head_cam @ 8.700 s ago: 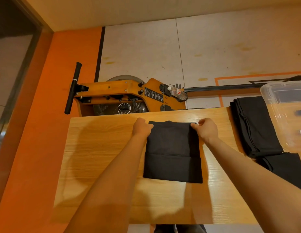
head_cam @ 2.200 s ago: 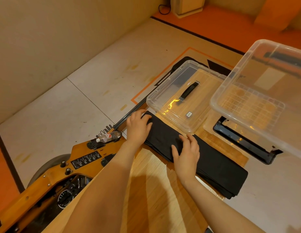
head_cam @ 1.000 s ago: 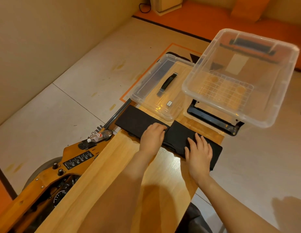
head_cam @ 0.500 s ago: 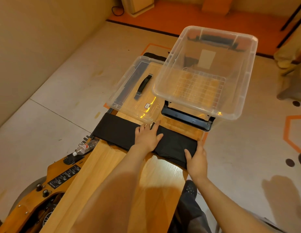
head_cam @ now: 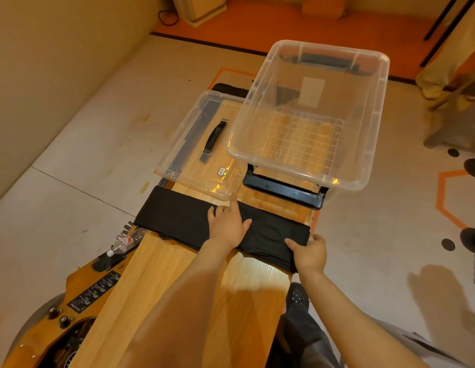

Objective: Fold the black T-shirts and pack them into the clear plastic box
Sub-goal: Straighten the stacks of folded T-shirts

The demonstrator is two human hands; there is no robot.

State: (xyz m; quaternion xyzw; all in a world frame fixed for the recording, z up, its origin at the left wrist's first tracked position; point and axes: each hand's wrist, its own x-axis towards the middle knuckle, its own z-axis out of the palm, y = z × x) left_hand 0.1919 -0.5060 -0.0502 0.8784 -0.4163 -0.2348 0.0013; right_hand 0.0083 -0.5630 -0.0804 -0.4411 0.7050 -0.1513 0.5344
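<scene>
Left hand (head_cam: pixel 227 227): lying palm-down and spread flat on the middle of the stack of folded black cotton T-shirts (head_cam: pixel 183 217), fingers apart, the index fingertip reaching over the stack's far edge toward the lid; pressing rather than gripping.

Right hand (head_cam: pixel 309 252): closing on the stack's right end, thumb lying on top of the fabric and the fingers curling around the end and out of sight, so the cloth is being pinched between them.

Stack of folded black T-shirts: lying as a long band across the full width of the light wooden plank table (head_cam: pixel 178 288), its left end overhanging the table's left edge and its right end sitting at the right edge, in the right hand.

Clear plastic lid with a black handle (head_cam: pixel 202 144): resting flat on the table just beyond the stack, its near corner almost touching the fabric.

Clear rectangular plastic box (head_cam: pixel 310 115): standing open beside the lid to the right, well clear of both hands, holding nothing but a grid pattern on its floor; sitting on a black frame (head_cam: pixel 283 191).

Orange wooden machine (head_cam: pixel 79 296): standing against the table's left side, carrying a small plastic bottle with a red-and-white label (head_cam: pixel 125 241) near the stack's left end.
</scene>
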